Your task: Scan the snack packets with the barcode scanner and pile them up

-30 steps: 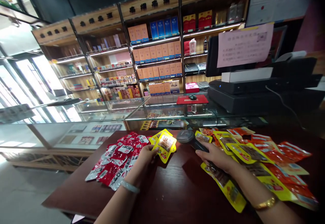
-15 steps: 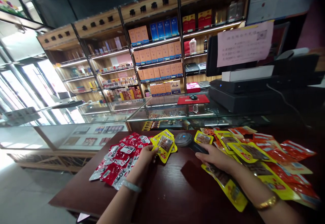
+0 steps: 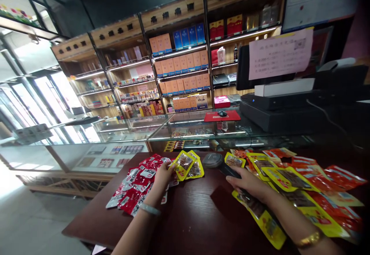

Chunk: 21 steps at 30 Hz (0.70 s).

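My left hand [image 3: 162,175] pinches a small yellow snack packet [image 3: 183,163] at its left edge, just above a second yellow packet [image 3: 195,169] lying on the dark wooden table [image 3: 187,220]. A heap of red snack packets [image 3: 138,183] lies under and to the left of that hand. My right hand [image 3: 249,182] rests on a black barcode scanner [image 3: 228,168], whose round grey head [image 3: 212,159] points toward the yellow packets. Under my right wrist lies a long yellow packet [image 3: 261,218].
A spread of yellow and orange-red packets [image 3: 306,185] covers the table's right side. Behind it stand a glass display counter [image 3: 179,130], a black register with monitor [image 3: 289,104] and wall shelves of boxed goods [image 3: 179,66]. The table's left edge drops to tiled floor [image 3: 34,224].
My left hand drew the yellow packet slightly left and back toward the red heap, uncovering the second yellow packet. The right hand stayed on the scanner. The camera view shifted a little.
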Tool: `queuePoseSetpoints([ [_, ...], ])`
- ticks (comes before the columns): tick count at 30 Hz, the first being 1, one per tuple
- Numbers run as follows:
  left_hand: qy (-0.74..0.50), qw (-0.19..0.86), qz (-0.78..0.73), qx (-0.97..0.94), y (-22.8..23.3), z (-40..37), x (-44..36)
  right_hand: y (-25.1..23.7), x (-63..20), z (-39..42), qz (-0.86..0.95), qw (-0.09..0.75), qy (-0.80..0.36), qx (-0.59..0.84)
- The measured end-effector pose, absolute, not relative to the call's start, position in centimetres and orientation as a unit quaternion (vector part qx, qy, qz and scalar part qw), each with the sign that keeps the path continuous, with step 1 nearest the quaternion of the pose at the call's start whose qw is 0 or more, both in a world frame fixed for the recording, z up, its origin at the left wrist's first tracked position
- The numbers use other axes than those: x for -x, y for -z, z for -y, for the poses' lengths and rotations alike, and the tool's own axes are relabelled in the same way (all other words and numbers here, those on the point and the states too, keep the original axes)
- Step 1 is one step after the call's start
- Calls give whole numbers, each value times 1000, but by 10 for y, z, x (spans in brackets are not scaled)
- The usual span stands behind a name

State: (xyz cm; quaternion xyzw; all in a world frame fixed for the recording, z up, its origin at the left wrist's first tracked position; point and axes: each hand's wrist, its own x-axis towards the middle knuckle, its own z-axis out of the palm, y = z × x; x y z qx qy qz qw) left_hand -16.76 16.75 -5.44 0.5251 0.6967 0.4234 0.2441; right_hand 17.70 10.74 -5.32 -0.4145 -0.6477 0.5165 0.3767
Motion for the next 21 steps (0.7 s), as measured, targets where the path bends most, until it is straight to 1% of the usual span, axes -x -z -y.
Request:
queuePoseSetpoints([
  [3, -320, 29, -714, -622, 46, -153, 163, 51, -178, -107, 639, 387, -525, 408],
  [5, -249, -42, -683, -685, 48, -142, 150, 47, -179, -106, 631, 398, -531, 402],
  [7, -182, -55, -648, -738, 55, -137, 136, 41, -181, -105, 620, 413, -535, 399],
  [9, -121, -45, -628, -768, 63, -138, 124, 32, -183, -104, 607, 430, -531, 405],
  [13, -29, -37, -627, -778, 70, -156, 114, 9, -195, -100, 593, 460, -500, 433],
  [15, -21, -64, -626, -777, 66, -164, 108, -2, -204, -91, 591, 467, -475, 455],
  [18, -69, -100, -598, -792, 52, -159, 85, -12, -218, -66, 580, 477, -434, 497],
  [20, -97, -68, -555, -824, 42, -143, 60, -10, -224, -44, 567, 488, -408, 524],
  [21, -96, -28, -533, -840, 39, -133, 46, -7, -227, -33, 560, 492, -397, 535],
])
